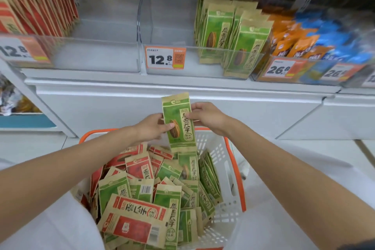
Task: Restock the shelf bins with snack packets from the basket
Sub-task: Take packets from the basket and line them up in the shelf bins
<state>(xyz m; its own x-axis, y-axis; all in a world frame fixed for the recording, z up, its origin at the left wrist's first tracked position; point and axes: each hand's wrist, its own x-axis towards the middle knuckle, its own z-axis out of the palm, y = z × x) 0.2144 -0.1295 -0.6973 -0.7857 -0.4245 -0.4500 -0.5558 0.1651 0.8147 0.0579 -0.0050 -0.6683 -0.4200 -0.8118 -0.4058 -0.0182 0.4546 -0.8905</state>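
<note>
Your left hand (151, 128) and right hand (205, 115) pinch one green packet (179, 126) upright just above the basket (233, 148). Judged step: transfer to the shelf (182, 85); next, stand it in the clear bin (166, 34) beside matching stock (217, 34).

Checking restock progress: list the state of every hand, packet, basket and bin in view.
Green packet, upright, held above the basket.
Left hand, pinching its left edge.
Right hand, pinching its right edge.
Basket, heaped with red and green packets.
Green-packet bin, part filled, left side bare.
Red-packet bin, part filled, right side bare.
</note>
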